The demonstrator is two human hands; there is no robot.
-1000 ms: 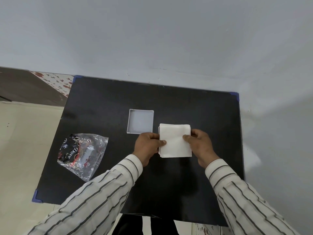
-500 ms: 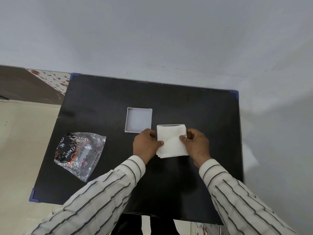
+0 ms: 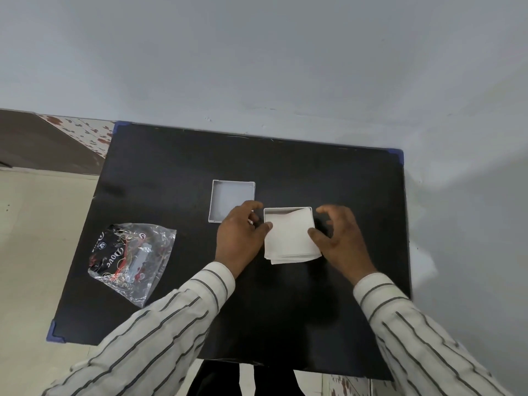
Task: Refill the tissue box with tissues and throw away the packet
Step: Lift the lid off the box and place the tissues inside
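A stack of white tissues [image 3: 290,237] lies tilted in the open white tissue box [image 3: 287,208] at the middle of the black table [image 3: 171,167]. The stack's near edge hangs over the box's front. My left hand [image 3: 241,238] is at the stack's left side, thumb pressed on its edge and fingers curled by the box's left wall. At the stack's right side, my right hand [image 3: 341,238] has its fingers spread and raised, and only the thumb touches the stack's right edge. The crumpled clear and black packet [image 3: 131,258] lies at the table's left.
A second shallow white box part [image 3: 232,199], with nothing in it, sits just left of and behind the tissue box, partly under my left fingers. A grey wall runs along the table's far and right sides. Beige floor lies to the left.
The tissue stack has moved down and back so its far edge now sits inside the box, whose rim shows. My right fingers have let go and spread apart.
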